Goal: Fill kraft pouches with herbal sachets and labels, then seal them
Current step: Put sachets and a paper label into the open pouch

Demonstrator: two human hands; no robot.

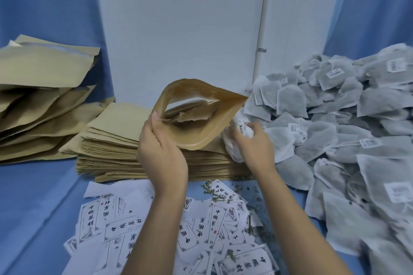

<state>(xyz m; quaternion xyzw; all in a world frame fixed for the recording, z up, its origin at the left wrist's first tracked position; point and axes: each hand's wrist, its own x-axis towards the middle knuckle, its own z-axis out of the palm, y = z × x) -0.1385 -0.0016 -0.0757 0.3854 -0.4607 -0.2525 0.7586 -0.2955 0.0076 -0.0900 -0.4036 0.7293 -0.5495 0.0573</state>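
Note:
My left hand point(159, 147) grips the near rim of a kraft pouch point(201, 125) and holds its mouth wide open above a flat stack of empty pouches point(111, 140). Something brownish lies inside the pouch, seen through its mouth. Just right of the pouch, my right hand point(252, 140) clutches a crumpled white herbal sachet point(234, 140). A big heap of grey-white sachets point(335, 118) with small tags fills the right side. Printed white labels point(156, 230) are scattered on the blue cloth below my forearms.
Several puffed-up kraft pouches point(40, 96) are piled at the far left. Loose green herb bits point(223, 194) lie among the labels. A white panel point(178, 29) stands behind, flanked by blue cloth point(33, 207) that also covers the table.

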